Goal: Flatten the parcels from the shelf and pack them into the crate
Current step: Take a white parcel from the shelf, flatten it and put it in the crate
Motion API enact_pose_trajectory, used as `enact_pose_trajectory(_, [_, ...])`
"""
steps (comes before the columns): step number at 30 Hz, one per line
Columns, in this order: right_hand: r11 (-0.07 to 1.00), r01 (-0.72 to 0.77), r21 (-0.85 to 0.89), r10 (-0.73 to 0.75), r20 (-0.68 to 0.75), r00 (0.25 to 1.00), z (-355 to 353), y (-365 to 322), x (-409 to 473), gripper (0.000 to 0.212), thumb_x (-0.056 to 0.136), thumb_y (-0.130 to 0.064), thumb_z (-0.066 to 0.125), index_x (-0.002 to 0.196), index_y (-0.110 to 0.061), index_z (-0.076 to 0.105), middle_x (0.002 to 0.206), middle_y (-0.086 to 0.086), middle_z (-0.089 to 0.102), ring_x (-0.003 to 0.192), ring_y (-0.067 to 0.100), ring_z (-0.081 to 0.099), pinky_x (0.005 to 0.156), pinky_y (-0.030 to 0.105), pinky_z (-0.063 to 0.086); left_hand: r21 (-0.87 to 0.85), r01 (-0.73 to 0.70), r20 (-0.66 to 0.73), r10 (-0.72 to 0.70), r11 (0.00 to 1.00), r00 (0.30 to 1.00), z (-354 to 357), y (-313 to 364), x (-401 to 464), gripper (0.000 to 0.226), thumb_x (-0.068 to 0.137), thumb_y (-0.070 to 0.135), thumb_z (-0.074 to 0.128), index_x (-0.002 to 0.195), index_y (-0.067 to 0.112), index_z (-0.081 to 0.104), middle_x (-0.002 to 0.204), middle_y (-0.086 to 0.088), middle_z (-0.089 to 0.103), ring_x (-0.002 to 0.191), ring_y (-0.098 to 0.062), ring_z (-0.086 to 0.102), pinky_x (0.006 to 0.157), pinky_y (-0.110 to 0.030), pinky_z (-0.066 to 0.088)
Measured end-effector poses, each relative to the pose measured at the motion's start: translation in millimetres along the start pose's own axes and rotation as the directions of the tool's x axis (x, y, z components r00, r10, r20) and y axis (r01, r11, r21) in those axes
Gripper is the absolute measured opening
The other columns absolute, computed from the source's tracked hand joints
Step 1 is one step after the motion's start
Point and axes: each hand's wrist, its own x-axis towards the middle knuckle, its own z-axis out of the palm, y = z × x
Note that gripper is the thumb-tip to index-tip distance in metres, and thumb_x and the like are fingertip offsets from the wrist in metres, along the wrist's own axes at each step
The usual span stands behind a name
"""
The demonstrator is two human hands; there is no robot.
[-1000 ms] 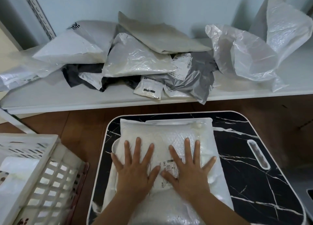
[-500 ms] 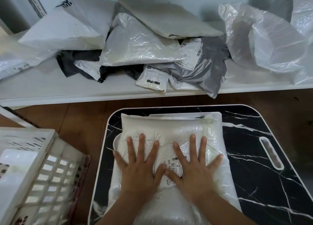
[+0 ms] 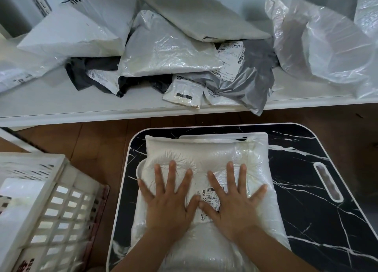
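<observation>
Pressing down with left hand [image 3: 168, 207] and right hand [image 3: 233, 206], fingers spread flat, on a white parcel [image 3: 206, 161] lying on the black marble tabletop [image 3: 306, 190]. Crate [image 3: 51, 206] sits left, more parcels [image 3: 163, 52] on the shelf [image 3: 61, 106].

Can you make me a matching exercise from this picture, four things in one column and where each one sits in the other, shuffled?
Things:
1. white parcel
2. grey parcel
3. crate
4. left hand

Places:
A. on the floor, left of the table
B. on the black marble table
C. pressing flat on the white parcel
D. on the shelf

Pairs: 1-B, 2-D, 3-A, 4-C
</observation>
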Motion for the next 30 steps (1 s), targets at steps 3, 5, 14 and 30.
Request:
enact_pose_trajectory(3, [1.000, -0.003, 0.020, 0.003, 0.027, 1.000, -3, 0, -1, 0.079, 0.078, -0.089, 0.001, 0.146, -0.051, -0.011, 0.153, 0.001, -0.037, 0.136, 0.031, -0.042, 0.097, 0.079, -0.014, 0.010, 0.006, 0.006, -0.006, 1.000, 1.000, 2, -1, 0, 0.065, 0.094, 0.066, 0.018, 0.151, 0.036, 0.020, 0.161, -0.007, 0.008, 0.146, -0.041, 0.004, 0.104, -0.075, 0.012])
enact_pose_trajectory(5, [1.000, -0.002, 0.020, 0.000, 0.080, 0.997, -6, 0, -1, 0.077, 0.078, -0.088, 0.001, 0.143, -0.052, -0.018, 0.149, 0.000, -0.043, 0.132, 0.030, -0.046, 0.097, 0.078, -0.015, 0.009, 0.007, 0.008, -0.007, 1.000, 1.000, 3, -1, 0, 0.065, 0.094, 0.066, 0.018, 0.151, 0.036, 0.020, 0.161, -0.007, 0.008, 0.146, -0.041, 0.004, 0.105, -0.074, 0.012])
enact_pose_trajectory(14, [1.000, 0.010, 0.017, -0.013, 0.159, 0.987, -8, 1, 1, 0.076, 0.077, -0.088, -0.002, 0.141, -0.053, -0.025, 0.147, -0.002, -0.047, 0.130, 0.028, -0.049, 0.096, 0.078, -0.015, 0.006, 0.005, 0.027, -0.006, 1.000, 1.000, 6, -1, 2, 0.064, 0.094, 0.065, 0.017, 0.151, 0.036, 0.021, 0.161, -0.008, 0.011, 0.146, -0.041, 0.006, 0.108, -0.068, 0.014])
enact_pose_trajectory(30, [0.988, -0.004, 0.155, 0.012, -0.052, 0.999, -30, -7, 24, 0.065, 0.090, -0.073, 0.011, 0.118, -0.035, 0.055, 0.129, 0.004, 0.049, 0.135, 0.033, 0.035, 0.104, 0.079, 0.008, -0.056, -0.028, -0.043, 0.026, 0.998, 0.999, -10, -8, 24, 0.040, 0.091, 0.053, 0.031, 0.106, 0.031, 0.060, 0.113, -0.005, 0.058, 0.112, -0.035, 0.053, 0.094, -0.057, 0.037])
